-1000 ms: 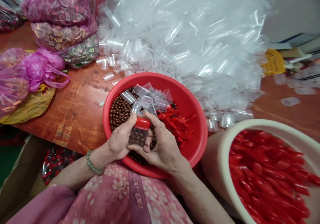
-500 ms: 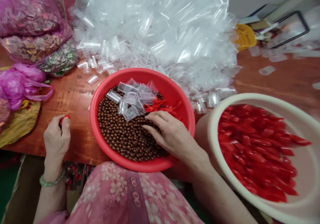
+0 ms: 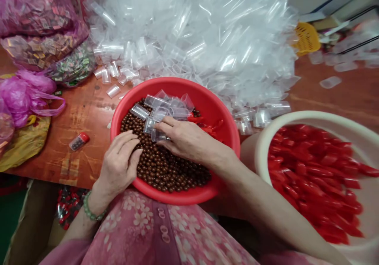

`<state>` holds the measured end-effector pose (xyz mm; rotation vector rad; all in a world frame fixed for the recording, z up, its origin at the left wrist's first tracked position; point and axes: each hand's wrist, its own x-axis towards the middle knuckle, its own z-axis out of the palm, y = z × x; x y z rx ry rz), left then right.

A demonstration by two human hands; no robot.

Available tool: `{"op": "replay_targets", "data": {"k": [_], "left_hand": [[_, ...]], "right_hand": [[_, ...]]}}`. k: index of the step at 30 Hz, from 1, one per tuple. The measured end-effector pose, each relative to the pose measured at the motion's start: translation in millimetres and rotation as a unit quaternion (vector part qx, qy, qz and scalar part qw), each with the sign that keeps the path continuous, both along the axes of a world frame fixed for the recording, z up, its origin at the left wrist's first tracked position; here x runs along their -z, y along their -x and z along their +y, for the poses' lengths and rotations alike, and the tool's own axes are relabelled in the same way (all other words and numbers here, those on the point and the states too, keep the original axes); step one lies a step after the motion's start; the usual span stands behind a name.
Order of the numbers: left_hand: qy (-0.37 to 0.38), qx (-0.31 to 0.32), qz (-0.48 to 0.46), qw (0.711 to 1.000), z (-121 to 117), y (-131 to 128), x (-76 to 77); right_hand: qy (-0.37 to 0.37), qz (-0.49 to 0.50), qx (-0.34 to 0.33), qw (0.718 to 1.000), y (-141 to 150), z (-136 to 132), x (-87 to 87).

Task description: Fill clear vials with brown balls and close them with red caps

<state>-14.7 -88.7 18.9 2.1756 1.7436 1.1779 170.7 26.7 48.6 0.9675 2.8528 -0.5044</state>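
In front of me is a red basin (image 3: 177,84) holding small round brown balls (image 3: 168,170), clear plastic containers (image 3: 154,101) and red plastic caps (image 3: 207,130). My right hand (image 3: 189,140) reaches over the balls, its fingertips closed on a clear plastic container (image 3: 157,136) at the near side of the pile. My left hand (image 3: 120,164) is over the basin's left rim with fingers stretched out, holding nothing. On the table to the left lies a small clear container with a red cap (image 3: 79,141), dark balls inside.
Behind the basin rises a large heap of clear containers (image 3: 192,32). A white tub (image 3: 263,146) of red plastic pieces (image 3: 314,178) stands right. Bags of small packets (image 3: 38,28) sit at left, a yellow basket (image 3: 307,38) back right. Below the table edge is an open box (image 3: 29,221).
My left hand has let go of the red-capped container on the table and moved right to the basin. My right hand has shifted left onto a clear container. The view has turned slightly.
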Motion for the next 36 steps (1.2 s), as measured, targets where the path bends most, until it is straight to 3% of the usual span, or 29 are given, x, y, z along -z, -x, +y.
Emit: {"op": "replay_targets", "data": {"k": [2, 5, 7, 9, 15, 17, 19, 22, 24, 27, 31, 36], "left_hand": [[0.014, 0.003, 0.042, 0.999, 5, -7, 2.3], [0.058, 0.002, 0.109, 0.992, 8, -11, 2.1], [0.087, 0.025, 0.134, 0.987, 9, -10, -0.1], [0.111, 0.048, 0.15, 0.981, 10, -9, -2.3], [0.125, 0.086, 0.178, 0.972, 10, -7, -3.8], [0.118, 0.101, 0.171, 0.973, 9, -6, -3.4], [0.108, 0.116, 0.155, 0.975, 8, -5, -3.2], [0.094, 0.132, 0.122, 0.979, 7, -3, -4.5], [0.097, 0.145, 0.099, 0.98, 6, -2, -6.8], [0.117, 0.192, 0.074, 0.971, 8, 0, -10.8], [0.138, 0.208, 0.087, 0.964, 12, -4, -10.8], [0.104, 0.203, 0.02, 0.973, 20, -12, -5.7]], "right_hand": [[0.023, 0.073, 0.025, 0.997, -4, -3, 0.4], [0.103, 0.174, 0.136, 0.97, -6, -13, 6.8], [0.143, 0.186, 0.221, 0.947, -6, -21, 13.3], [0.15, 0.176, 0.263, 0.937, -5, -28, 19.4], [0.206, 0.112, 0.215, 0.948, -10, -34, 29.5], [0.25, 0.105, 0.212, 0.939, -11, -32, 32.7], [0.352, 0.109, 0.238, 0.898, -12, -29, 36.1], [0.524, 0.12, 0.312, 0.783, -13, -23, 39.8], [0.587, 0.145, 0.353, 0.714, -12, -20, 40.7], [0.637, 0.192, 0.381, 0.642, -12, -18, 39.7], [0.676, 0.234, 0.377, 0.589, -8, -18, 35.3], [0.696, 0.277, 0.356, 0.559, -4, -24, 31.1]]}}
